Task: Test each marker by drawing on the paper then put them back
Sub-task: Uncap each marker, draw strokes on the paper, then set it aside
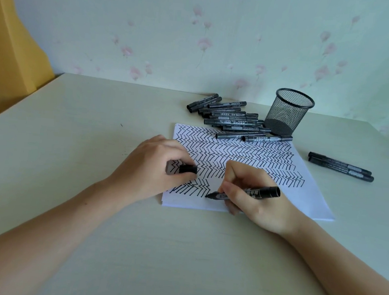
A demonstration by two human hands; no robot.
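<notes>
the left hand pins the paper flat and pinches a black cap, kept ready for recapping. the right hand pinches the marker, tip on the sheet, in a writing grip. beyond, a marker pile lies beside the mesh cup; two markers lie right. the cup's contents are unclear.

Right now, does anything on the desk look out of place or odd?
Little stands out. The mesh cup stands upright with no markers in it; the marker pile lies loose beside it, its nearest markers overlapping the paper. Two markers lie apart, right of the paper.
</notes>
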